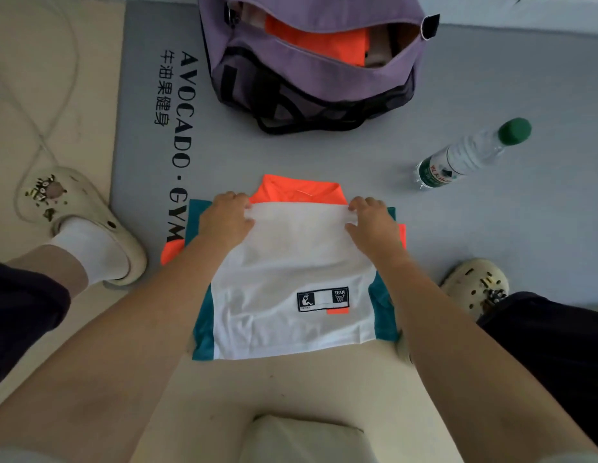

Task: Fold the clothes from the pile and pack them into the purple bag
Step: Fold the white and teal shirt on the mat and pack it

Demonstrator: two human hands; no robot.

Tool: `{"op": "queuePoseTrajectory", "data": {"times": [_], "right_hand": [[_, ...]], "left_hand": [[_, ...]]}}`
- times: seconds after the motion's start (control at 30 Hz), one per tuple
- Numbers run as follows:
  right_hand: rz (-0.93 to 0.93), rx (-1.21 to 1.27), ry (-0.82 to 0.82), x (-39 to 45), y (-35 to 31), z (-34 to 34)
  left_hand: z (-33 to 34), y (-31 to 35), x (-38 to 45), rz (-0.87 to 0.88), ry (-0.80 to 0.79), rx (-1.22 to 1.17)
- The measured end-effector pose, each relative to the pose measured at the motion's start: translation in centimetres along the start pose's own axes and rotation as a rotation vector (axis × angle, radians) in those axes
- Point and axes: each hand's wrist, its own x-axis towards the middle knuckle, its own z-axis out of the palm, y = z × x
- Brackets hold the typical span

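Head view: left hand (228, 218) and right hand (371, 219) pinch shirt (290, 262) edge.

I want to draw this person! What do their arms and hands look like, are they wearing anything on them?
Both arms are bare up to the frame's edge: no sleeves, gloves, watch or rings show on the left hand or the right hand.

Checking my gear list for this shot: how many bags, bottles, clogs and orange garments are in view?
Purple bag: 1
Water bottle: 1
Clogs: 2
Orange garments: 2, one in the bag, one under the white shirt
Total: 6
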Motion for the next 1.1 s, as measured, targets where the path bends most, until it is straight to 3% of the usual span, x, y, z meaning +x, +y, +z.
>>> {"op": "queuePoseTrajectory", "data": {"times": [0.13,0.33,0.53,0.8,0.97,1.1], "right_hand": [[0.019,-0.134,0.009,0.5,0.1,-0.1],[-0.003,-0.214,-0.056,1.4,0.2,-0.2],[-0.043,-0.017,0.023,1.2,0.1,-0.1],[0.047,0.077,-0.126,-0.1,2.2,-0.9],[0.038,0.151,-0.213,-1.2,1.7,-2.9],[0.030,-0.102,-0.298,-2.2,0.6,-6.2]], "left_hand": [[-0.3,-0.3,0.8,-0.060,0.004,0.179],[-1.5,-0.2,1.8,0.020,-0.084,0.249],[-1.9,0.1,1.5,0.137,-0.103,-0.029],[-3.2,-1.5,0.2,0.014,-0.257,0.235],[-4.7,-1.2,-1.8,-0.033,-0.313,-0.183],[-7.3,-1.2,-3.7,0.008,-0.429,0.188]]}}
